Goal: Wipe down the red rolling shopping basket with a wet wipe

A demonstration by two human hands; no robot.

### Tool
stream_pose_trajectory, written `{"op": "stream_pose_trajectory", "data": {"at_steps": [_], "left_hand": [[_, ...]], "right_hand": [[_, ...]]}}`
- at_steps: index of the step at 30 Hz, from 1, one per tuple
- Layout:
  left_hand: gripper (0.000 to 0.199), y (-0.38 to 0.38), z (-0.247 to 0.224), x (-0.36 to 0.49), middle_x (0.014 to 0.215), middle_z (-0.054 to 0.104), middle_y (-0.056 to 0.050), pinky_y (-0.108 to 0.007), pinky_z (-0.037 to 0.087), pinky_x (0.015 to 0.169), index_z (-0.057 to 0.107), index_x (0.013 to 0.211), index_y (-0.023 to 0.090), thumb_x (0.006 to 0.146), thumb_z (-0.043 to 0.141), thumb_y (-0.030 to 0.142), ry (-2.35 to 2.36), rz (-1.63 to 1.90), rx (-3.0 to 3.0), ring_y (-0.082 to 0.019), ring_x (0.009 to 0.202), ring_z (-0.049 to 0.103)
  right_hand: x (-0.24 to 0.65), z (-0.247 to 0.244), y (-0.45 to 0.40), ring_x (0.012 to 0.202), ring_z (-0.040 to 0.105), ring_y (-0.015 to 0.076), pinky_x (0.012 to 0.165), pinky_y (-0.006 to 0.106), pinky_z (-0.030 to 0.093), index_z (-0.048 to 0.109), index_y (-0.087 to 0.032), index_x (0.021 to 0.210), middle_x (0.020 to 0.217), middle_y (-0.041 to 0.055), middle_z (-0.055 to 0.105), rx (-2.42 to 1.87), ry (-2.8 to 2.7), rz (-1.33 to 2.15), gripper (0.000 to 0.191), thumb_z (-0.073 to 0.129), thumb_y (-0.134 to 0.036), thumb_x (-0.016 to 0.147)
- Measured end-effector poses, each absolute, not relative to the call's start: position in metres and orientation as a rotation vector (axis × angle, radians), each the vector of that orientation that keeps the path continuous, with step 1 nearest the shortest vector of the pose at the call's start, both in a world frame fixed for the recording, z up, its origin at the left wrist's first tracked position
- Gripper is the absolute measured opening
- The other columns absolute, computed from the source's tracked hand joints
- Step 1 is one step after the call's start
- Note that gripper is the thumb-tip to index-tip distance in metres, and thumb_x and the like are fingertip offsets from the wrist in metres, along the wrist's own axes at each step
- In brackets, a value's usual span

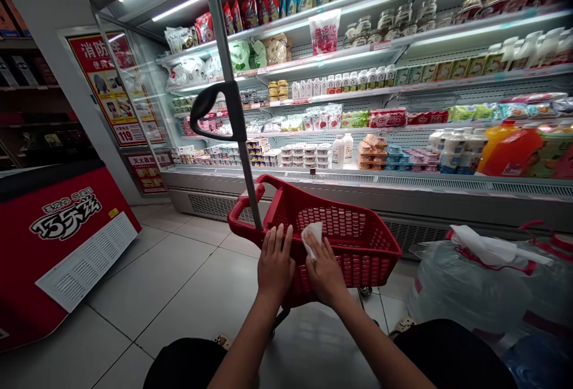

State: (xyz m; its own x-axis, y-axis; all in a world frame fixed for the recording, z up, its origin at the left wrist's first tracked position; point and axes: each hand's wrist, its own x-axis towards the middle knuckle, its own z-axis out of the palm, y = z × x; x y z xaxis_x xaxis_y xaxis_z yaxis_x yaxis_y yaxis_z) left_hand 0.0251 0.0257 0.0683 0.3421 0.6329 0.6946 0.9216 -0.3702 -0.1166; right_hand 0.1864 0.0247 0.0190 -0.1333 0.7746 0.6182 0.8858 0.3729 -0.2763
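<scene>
Holding tissue (312, 240), red cart (360, 252), "119" poster (107, 93)

Above the red cart (344, 246), the centre is open up to the shelves (313, 129). The door's pole (228, 55) blocks upper left; bottles (474, 287) crowd lower right. Floor (179, 275) lies open lower left.

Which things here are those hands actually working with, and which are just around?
In use:
- white tissue or cloth, under the right hand
- red plastic lattice basket with a black-handled grey pole, left hand at its side

Just around:
- red-and-white freezer chest
- large clear plastic bottles
- grey refrigerated display stocked with products
</scene>
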Motion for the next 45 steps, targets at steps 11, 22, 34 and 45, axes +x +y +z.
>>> {"op": "stream_pose_trajectory", "data": {"at_steps": [11, 22, 34, 45], "left_hand": [[0.089, 0.016, 0.065, 0.022, 0.172, 0.028, -0.01, -0.048, 0.028, 0.13, 0.017, 0.169, 0.019, 0.088, 0.055, 0.013, -1.292, -0.713, -2.146, -0.029, 0.158, 0.03], [0.09, 0.004, 0.059, 0.043, 0.173, 0.025, -0.014, -0.05, 0.028, 0.129, 0.023, 0.166, 0.011, 0.084, 0.057, 0.015, -1.3, -0.73, -2.154, -0.033, 0.157, 0.029], [0.085, 0.001, 0.06, 0.035, 0.174, 0.024, -0.009, -0.044, 0.026, 0.13, 0.017, 0.168, 0.015, 0.091, 0.052, 0.016, -1.203, -0.649, -2.159, -0.027, 0.158, 0.029], [0.08, 0.0, 0.065, 0.031, 0.172, 0.031, -0.007, -0.056, 0.028, 0.129, 0.047, 0.158, 0.031, 0.083, 0.067, 0.012, -1.385, -0.753, -2.119, -0.037, 0.157, 0.029]], "right_hand": [[0.199, 0.031, 0.007, 0.155, 0.034, 0.0179, 0.132, 0.048, 0.019, 0.007, -0.031, 0.169, 0.171, -0.0028, 0.029, -1.368, -2.026, -0.211, 0.069, 0.029, -0.021, 0.105], [0.272, -0.01, -0.01, 0.151, 0.042, 0.0225, 0.13, 0.054, 0.022, 0.013, -0.032, 0.169, 0.168, -0.0021, 0.036, -1.617, -1.747, -0.254, 0.063, 0.024, -0.027, 0.107], [0.222, 0.022, -0.015, 0.156, 0.032, 0.0171, 0.133, 0.048, 0.016, 0.003, -0.033, 0.169, 0.172, -0.0034, 0.028, -1.385, -2.022, -0.224, 0.066, 0.025, -0.024, 0.107], [0.341, -0.033, -0.044, 0.15, 0.043, 0.0244, 0.13, 0.054, 0.024, 0.005, -0.033, 0.169, 0.172, -0.0039, 0.027, -1.734, -1.777, -0.407, 0.067, 0.026, -0.032, 0.106]]}}
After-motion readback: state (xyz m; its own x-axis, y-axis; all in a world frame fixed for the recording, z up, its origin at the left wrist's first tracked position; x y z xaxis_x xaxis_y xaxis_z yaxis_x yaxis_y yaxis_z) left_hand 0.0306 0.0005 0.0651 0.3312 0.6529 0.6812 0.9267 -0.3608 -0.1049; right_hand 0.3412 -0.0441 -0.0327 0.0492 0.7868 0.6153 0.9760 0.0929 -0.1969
